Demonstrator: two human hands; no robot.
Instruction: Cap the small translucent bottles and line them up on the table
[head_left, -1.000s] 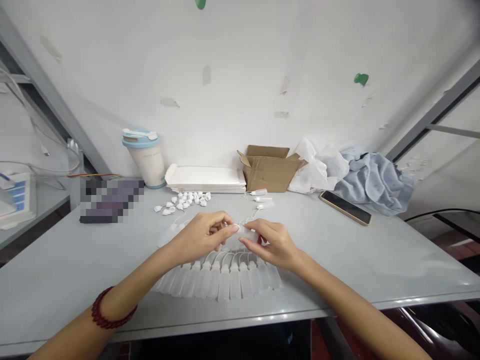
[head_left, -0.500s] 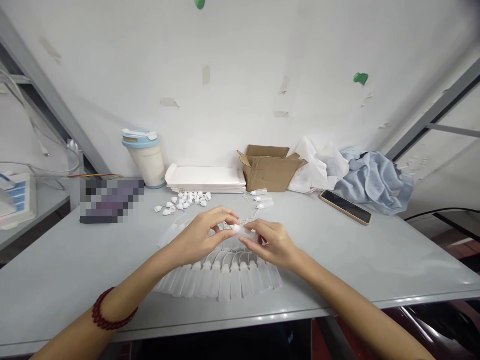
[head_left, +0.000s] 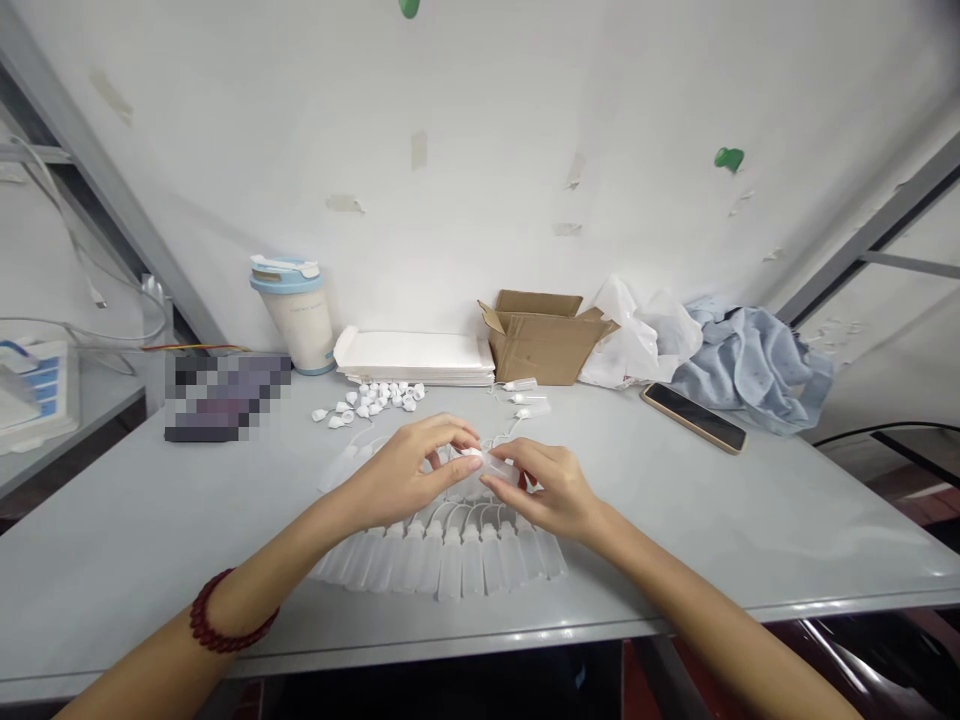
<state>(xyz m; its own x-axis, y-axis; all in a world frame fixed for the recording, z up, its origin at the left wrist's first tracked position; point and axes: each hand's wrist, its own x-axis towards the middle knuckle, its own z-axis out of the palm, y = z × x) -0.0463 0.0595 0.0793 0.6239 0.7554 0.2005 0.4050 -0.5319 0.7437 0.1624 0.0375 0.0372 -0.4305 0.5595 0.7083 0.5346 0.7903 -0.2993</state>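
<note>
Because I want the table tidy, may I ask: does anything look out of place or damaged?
At right, a blue cloth lies crumpled behind the smartphone, and tape scraps mark the wall; both look untidy. No spill shows.

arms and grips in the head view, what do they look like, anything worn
Left grip and right grip are both gloveless. Left forearm carries a dark red, beaded-looking bracelet; right forearm shows no bracelet or watch. No sleeve is in view.

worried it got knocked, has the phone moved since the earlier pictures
No, the phone keeps its place relative to the cardboard box; only the view shifted.
</note>
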